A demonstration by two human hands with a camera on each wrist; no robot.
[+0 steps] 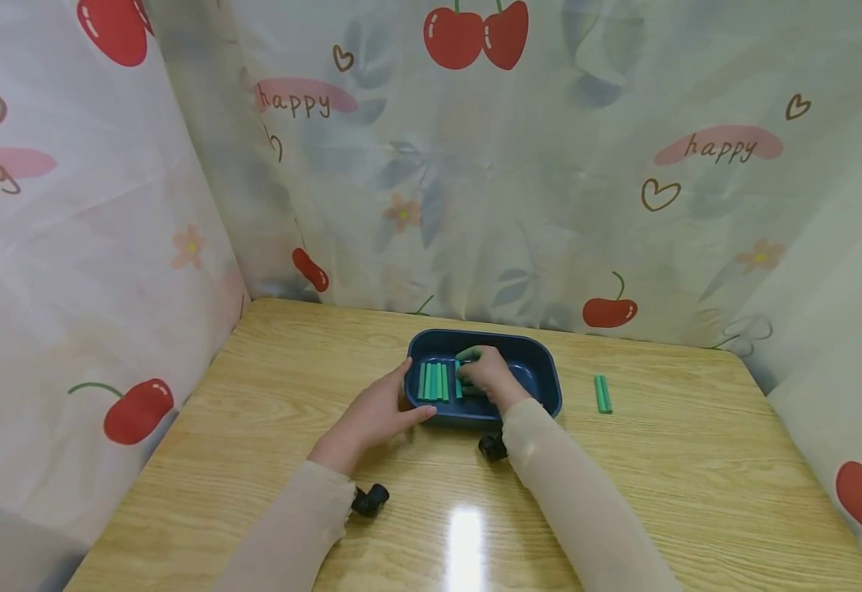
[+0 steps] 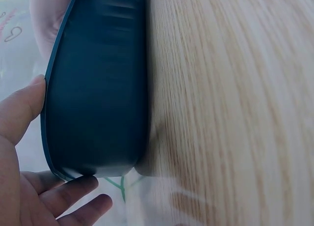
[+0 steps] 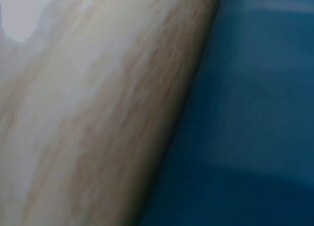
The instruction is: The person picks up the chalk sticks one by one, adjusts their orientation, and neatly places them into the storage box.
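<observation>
A dark blue rectangular plastic box [image 1: 542, 349] with rounded corners stands on the table. My left hand [image 1: 382, 407] holds its left end, thumb at the near rim and fingers round the corner. In the left wrist view, that thumb and the fingertips [image 2: 78, 186] touch the box wall [image 2: 98, 88]. My right hand [image 1: 486, 374] reaches down inside the box and pinches a green stick [image 1: 458, 382], its fingertips partly hidden. Left of it, several green sticks [image 1: 433, 382] lie side by side on the box floor. The right wrist view shows only blurred box wall [image 3: 255, 103] and tabletop.
Two more green sticks [image 1: 603, 395] lie together on the wooden table [image 1: 697, 460], right of the box. A patterned curtain [image 1: 475, 181] hangs behind the table and at both sides. Small black cameras [image 1: 370, 500] sit at both wrists.
</observation>
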